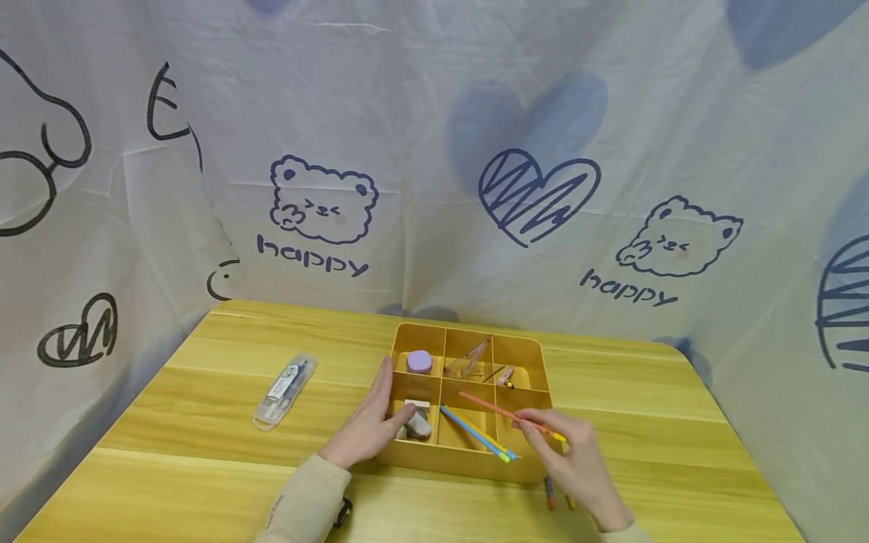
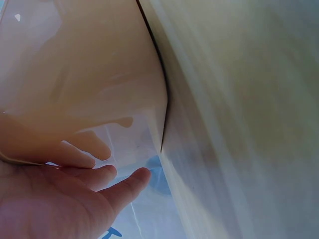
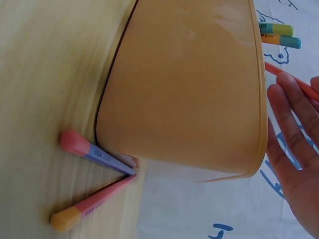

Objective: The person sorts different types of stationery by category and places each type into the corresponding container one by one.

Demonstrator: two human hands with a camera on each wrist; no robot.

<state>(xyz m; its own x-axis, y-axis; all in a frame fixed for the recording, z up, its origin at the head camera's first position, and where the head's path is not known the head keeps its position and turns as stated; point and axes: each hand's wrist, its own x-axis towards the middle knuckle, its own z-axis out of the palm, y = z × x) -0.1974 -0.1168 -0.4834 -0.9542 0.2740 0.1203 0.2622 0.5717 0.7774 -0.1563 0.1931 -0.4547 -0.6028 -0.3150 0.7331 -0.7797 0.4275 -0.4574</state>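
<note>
My right hand [image 1: 575, 451] pinches an orange pencil [image 1: 492, 407] with a yellow end between thumb and fingers, slanted over the front compartments of a yellow-orange divided organizer box [image 1: 468, 464]. My left hand [image 1: 366, 426] rests against the box's left wall, fingers stretched along the outside, thumb over the rim. In the left wrist view its fingers [image 2: 127, 189] lie straight beside the glossy wall. A blue pencil [image 1: 471, 431] and a yellow pencil [image 1: 494, 440] lean in the front middle compartment, ends over the front rim. Whitish erasers [image 1: 418, 427] sit in the front left compartment, near the left thumb.
Back compartments hold a purple rounded case [image 1: 419, 362], a clear set square [image 1: 470, 360] and a pink compass-like tool [image 1: 505, 375]. A transparent pen case [image 1: 285, 392] lies left of the box. On the table by the front right corner lie a purple pencil [image 3: 107, 157] and a pink pencil [image 3: 94, 201].
</note>
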